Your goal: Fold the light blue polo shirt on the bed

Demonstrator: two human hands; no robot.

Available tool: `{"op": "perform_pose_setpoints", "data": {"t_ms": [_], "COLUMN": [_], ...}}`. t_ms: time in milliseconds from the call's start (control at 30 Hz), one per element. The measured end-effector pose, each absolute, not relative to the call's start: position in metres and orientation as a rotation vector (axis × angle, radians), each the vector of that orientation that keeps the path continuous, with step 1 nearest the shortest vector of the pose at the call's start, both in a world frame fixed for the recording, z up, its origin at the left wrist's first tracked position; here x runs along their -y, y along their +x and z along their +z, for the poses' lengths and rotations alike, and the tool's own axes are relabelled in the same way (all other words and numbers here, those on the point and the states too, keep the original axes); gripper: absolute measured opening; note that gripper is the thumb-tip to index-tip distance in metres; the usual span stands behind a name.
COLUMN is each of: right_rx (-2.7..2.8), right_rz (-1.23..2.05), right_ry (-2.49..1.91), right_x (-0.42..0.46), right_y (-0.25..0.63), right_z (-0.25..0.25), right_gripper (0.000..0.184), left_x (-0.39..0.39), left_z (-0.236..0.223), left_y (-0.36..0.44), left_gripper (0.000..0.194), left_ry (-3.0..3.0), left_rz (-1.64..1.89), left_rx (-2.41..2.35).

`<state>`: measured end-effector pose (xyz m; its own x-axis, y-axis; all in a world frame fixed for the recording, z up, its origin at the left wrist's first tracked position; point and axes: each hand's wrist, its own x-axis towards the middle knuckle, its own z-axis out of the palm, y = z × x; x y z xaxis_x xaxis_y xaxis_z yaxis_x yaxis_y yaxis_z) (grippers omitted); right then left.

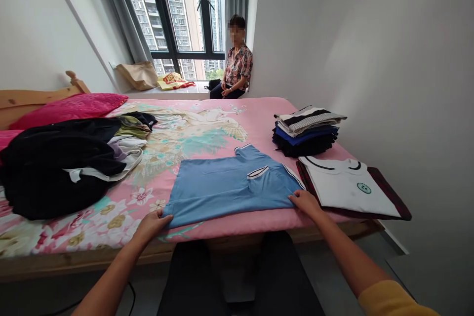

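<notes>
Both hands (229, 215) on blue shirt (229, 185) corners (bed edge (237, 229)), clear between

Blue shirt (229, 187), seemingly a polo, lies folded flat near the bed's edge.

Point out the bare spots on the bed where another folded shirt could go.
Free: the bedspread between the blue shirt and the far edge, left of the folded stack. Also the near-left corner beside the left hand. Crowded: the unfolded heap at left; the white shirt by the right hand.
</notes>
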<state>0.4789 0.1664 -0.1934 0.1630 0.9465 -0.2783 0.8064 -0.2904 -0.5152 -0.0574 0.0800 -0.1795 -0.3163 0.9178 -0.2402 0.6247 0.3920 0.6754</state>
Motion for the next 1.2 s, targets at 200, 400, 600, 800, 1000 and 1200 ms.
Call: {"op": "perform_pose_setpoints", "data": {"t_ms": [200,400,600,800,1000,1200], "right_rx": [1.942,2.296,2.340,2.306,2.267,2.232], "right_rz": [0.088,0.339,0.332,0.266,0.248,0.218], "right_ry": [-1.813,-1.337,-1.725,-1.585,-1.504,-1.765], "right_x": [-0.151,-0.150,-0.165,-0.171,-0.189,-0.209], "right_y": [0.439,0.365,0.384,0.378,0.360,0.388], "right_z": [-0.179,-0.194,-0.220,-0.217,-0.221,-0.222], "right_gripper": [0.030,0.038,0.056,0.044,0.044,0.051], "left_x": [-0.074,-0.093,-0.094,-0.103,-0.149,-0.186], "left_z": [-0.178,-0.192,-0.213,-0.208,-0.181,-0.207], "left_y": [-0.017,0.063,0.046,0.074,0.174,0.193], "left_gripper": [0.035,0.041,0.064,0.050,0.048,0.054], "left_ry": [1.817,2.444,2.234,2.413,2.658,2.464], "left_rz": [0.779,0.517,0.182,0.393,0.439,0.387], "left_rx": [-2.203,-1.648,-2.067,-1.833,-1.200,-1.517]}}
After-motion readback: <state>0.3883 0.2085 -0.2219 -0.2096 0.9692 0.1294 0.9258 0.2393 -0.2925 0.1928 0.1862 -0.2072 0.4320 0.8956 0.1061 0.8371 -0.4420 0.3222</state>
